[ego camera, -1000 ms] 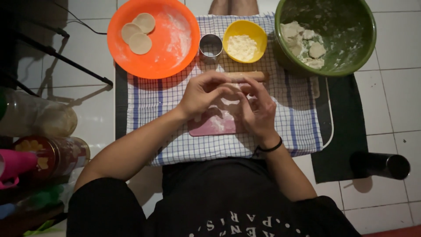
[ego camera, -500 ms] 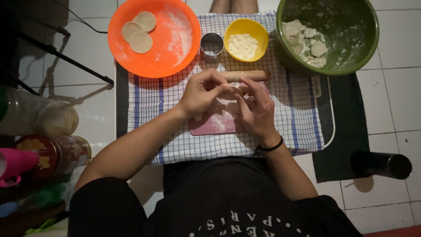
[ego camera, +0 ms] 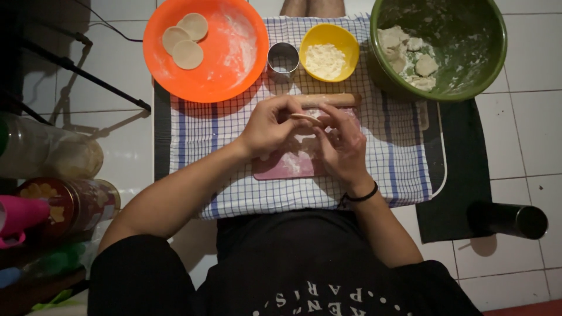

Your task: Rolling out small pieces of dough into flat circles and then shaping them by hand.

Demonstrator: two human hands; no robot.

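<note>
A: What has changed?

B: Little. Both the left hand (ego camera: 270,127) and right hand (ego camera: 342,142) still pinch 1 thin piece of dough (ego camera: 305,119) between their fingertips, over the pink board (ego camera: 287,167).

A: And beyond the fingers?

B: The rolling pin (ego camera: 328,100) just past them, 3 dough rounds (ego camera: 186,41) further off.

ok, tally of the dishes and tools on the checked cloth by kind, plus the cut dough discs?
Bowls: 3 (orange bowl, yellow bowl, green bowl)
Dough discs in the orange bowl: 3
Metal ring cutter: 1
Rolling pin: 1
Pink board: 1
Total: 9
Left hand and right hand pinch a dough piece, not counted.
</note>
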